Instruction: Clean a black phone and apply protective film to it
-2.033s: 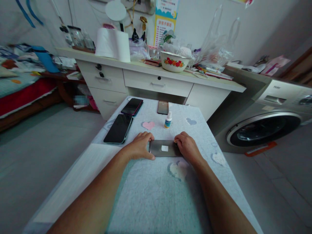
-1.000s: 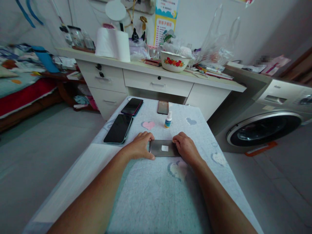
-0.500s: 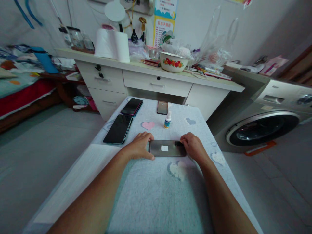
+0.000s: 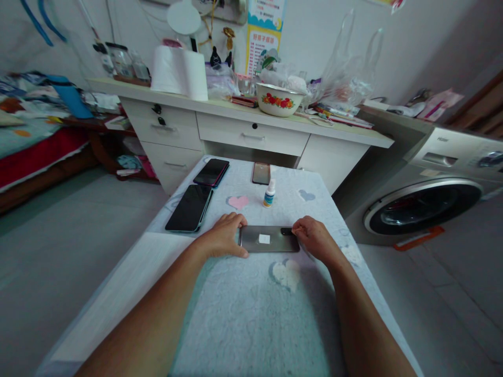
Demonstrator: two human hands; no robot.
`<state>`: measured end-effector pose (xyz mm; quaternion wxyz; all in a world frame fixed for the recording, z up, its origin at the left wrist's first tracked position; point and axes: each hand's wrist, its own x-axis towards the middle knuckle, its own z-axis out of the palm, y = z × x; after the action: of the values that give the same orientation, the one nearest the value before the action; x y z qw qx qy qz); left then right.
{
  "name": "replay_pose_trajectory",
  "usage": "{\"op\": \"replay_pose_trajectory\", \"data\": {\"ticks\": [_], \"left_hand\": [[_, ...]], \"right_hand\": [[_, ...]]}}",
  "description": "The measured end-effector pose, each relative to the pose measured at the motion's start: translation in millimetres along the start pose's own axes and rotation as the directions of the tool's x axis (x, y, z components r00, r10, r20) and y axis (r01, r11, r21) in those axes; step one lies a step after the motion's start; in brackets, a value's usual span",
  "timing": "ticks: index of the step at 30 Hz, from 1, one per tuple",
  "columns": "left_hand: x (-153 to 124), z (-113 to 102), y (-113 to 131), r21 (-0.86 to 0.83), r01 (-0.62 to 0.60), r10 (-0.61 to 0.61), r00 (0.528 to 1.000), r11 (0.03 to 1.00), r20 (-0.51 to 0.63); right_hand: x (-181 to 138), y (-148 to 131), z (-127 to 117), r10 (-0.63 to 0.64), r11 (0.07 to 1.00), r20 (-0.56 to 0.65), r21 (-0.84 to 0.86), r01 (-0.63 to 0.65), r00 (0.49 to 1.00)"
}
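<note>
A grey smartphone (image 4: 251, 245) lies back-up across the middle of the covered table, with a small white sticker on its back and a dark camera block at its right end. My left hand (image 4: 226, 235) grips its left end, thumb on the near edge and fingers on the far edge. At the camera end, my right hand (image 4: 314, 238) is closed with its fingertips pinched together against the phone's upper right corner. Whether anything small sits in that pinch is hidden. Beyond the phone stands a small white spray bottle (image 4: 269, 195) with a blue and yellow label.
Two dark-screened phones, a nearer one (image 4: 189, 208) and a farther one (image 4: 211, 172), lie at the left. A phone case (image 4: 261, 173) rests near the far edge. Behind are a white desk (image 4: 251, 128) with a flowered bowl (image 4: 279, 100) and, rightward, a washing machine (image 4: 432, 173).
My right hand has shifted slightly right and its curled fingers now cover less of the phone's right end. My left hand keeps its hold; the phone stays put.
</note>
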<state>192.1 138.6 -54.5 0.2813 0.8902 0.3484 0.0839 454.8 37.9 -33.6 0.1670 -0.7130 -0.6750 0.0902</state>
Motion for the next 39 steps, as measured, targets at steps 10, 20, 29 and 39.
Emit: {"op": "replay_pose_trajectory", "data": {"ticks": [10,20,29,39], "left_hand": [[0,0,0,-0.002,-0.014,0.014,1.0,1.0,-0.008],[0,-1,3,-0.004,0.008,-0.008,1.0,1.0,-0.004],[0,0,0,0.001,-0.014,0.014,1.0,1.0,-0.006],[-1,-2,3,-0.008,0.011,-0.011,1.0,1.0,-0.002]], "right_hand": [[-9,-3,-10,0.014,0.993,0.09,0.112,-0.024,0.996],[-8,-7,-3,-0.03,0.992,0.068,0.128,0.021,0.997],[-5,-20,10,-0.099,0.986,0.022,0.135,0.095,0.995],[-6,-6,-1,-0.004,0.996,0.03,0.092,0.002,1.0]]}}
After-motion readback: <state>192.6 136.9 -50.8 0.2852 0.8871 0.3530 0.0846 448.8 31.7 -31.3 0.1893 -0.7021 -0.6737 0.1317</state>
